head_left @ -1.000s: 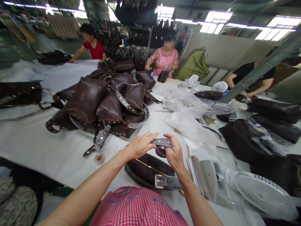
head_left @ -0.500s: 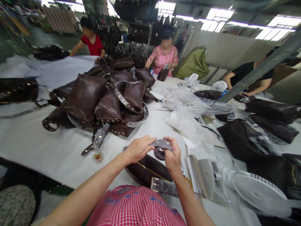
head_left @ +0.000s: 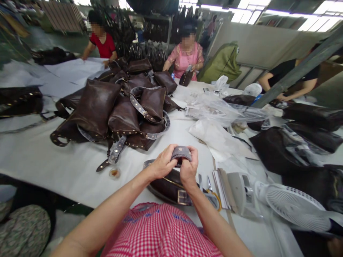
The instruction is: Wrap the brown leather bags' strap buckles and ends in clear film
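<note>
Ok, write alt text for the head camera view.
A person's left hand and right hand grip a grey strap above a dark brown leather bag. A heap of studded brown leather bags lies on the white-covered table, with a co-worker in pink seated beyond.

We're seeing white table (head_left: 66, 171) left of our left hand (head_left: 162, 163) — brown leather bags (head_left: 123, 114) are blocking ahead, while scissors (head_left: 209, 185) and a fan (head_left: 292, 203) are crowding our right hand (head_left: 189, 167).
</note>
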